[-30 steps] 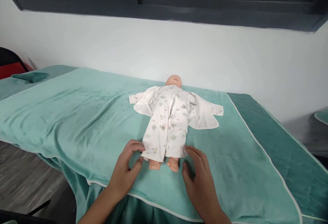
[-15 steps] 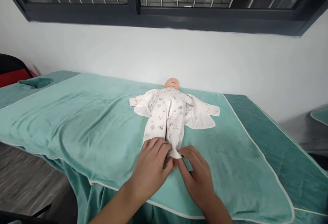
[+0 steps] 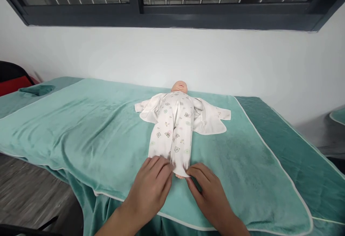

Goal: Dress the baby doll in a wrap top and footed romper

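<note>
A baby doll [image 3: 179, 86] lies on its back on a green blanket [image 3: 107, 121], head toward the wall. It wears white printed baby pants [image 3: 178, 131]; a white baby shirt [image 3: 208, 122] lies spread open beneath it, sleeves out to both sides. My right hand [image 3: 210, 194] pinches the right-hand edge of the pants' leg cuff between thumb and fingers. On the other side of that cuff, my left hand [image 3: 152, 185] has its fingers closed on the cloth, its fingertips partly hidden. A bit of the doll's foot [image 3: 179, 176] shows under the hem.
Darker green cloth [image 3: 291, 149] covers the bed at the right. Behind stands a white wall [image 3: 107, 56] below a dark-framed window [image 3: 172, 16]. A red and black item [image 3: 16, 81] is at the far left.
Both hands have drawn the cuff toward me, and the pant leg now lies longer and straighter. The gathered hem has spread flat over the foot. The view has shifted slightly.
</note>
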### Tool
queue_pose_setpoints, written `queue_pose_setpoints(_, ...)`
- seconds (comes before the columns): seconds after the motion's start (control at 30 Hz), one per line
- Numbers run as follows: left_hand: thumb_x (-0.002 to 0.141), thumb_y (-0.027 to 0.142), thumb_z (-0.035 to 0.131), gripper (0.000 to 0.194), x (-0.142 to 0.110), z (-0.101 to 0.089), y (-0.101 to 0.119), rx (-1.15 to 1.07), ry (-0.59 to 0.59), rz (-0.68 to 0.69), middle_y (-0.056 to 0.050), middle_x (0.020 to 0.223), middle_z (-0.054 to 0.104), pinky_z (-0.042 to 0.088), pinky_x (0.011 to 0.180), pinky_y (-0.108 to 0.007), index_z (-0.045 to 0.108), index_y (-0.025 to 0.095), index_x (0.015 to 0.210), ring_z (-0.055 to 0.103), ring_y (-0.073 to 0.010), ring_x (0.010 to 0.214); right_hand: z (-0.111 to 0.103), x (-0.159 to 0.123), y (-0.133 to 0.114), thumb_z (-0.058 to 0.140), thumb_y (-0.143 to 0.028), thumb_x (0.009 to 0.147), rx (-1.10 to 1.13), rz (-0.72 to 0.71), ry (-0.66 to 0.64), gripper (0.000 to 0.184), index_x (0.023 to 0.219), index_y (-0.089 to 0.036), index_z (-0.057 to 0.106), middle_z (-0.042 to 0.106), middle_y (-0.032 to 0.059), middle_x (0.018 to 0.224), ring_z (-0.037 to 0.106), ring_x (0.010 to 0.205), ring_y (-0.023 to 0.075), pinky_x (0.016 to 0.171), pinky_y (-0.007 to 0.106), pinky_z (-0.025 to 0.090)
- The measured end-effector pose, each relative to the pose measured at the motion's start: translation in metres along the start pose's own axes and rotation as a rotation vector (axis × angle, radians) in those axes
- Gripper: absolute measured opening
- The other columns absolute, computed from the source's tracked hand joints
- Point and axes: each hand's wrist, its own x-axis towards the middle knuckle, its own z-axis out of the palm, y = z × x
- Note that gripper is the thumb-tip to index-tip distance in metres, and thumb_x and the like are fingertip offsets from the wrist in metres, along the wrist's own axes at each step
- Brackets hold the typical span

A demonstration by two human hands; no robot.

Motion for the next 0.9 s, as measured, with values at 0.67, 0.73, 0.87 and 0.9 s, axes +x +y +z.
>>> queue_pose_setpoints(0.67, 0.095, 0.015, 0.056, 0.020, -0.032, 0.010, -0.026, -0.324, 0.153, -0.175, -0.004, 0.102, 0.066, 0.053, 0.086, -0.032, 0.063, 0.027, 0.110, 0.063, -0.0181, 0.098, -0.003, 0.008, 0.024, 0.054, -0.025, 0.098, 0.357, 0.244, 0.030, 0.012, 0.092, -0.022, 0.064, 0.068, 0.0037, 0.094, 0.065, 0.087, 0.0174, 0.077, 0.032, 0.053)
queue_pose_setpoints(0.73, 0.096, 0.020, 0.055, 0.015, -0.029, 0.011, -0.043, -0.371, 0.197, -0.271, -0.004, 0.102, 0.067, 0.054, 0.087, -0.033, 0.064, 0.025, 0.106, 0.064, -0.0184, 0.099, 0.001, 0.014, 0.032, 0.052, -0.023, 0.098, 0.248, 0.229, 0.144, 0.013, 0.101, -0.022, 0.065, 0.068, 0.0063, 0.105, 0.064, 0.098, 0.0197, 0.086, 0.036, 0.055)
queue_pose_setpoints(0.87, 0.097, 0.025, 0.048, 0.026, -0.008, 0.021, -0.092, -0.195, 0.237, -0.365, -0.009, 0.120, 0.067, 0.047, 0.105, -0.048, 0.064, 0.022, 0.117, 0.059, -0.0249, 0.119, 0.014, 0.044, 0.052, 0.045, -0.014, 0.095, -0.079, 0.191, 0.207, 0.036, 0.126, -0.022, 0.061, 0.062, 0.0106, 0.130, 0.053, 0.125, 0.0255, 0.105, 0.049, 0.048)
queue_pose_setpoints(0.9, 0.096, 0.025, 0.047, 0.029, 0.001, 0.024, -0.104, -0.141, 0.215, -0.343, -0.010, 0.125, 0.066, 0.043, 0.110, -0.051, 0.064, 0.021, 0.121, 0.056, -0.0269, 0.126, 0.017, 0.054, 0.057, 0.046, -0.013, 0.094, -0.145, 0.183, 0.183, 0.040, 0.131, -0.020, 0.059, 0.060, 0.0118, 0.135, 0.050, 0.130, 0.0268, 0.108, 0.051, 0.045)
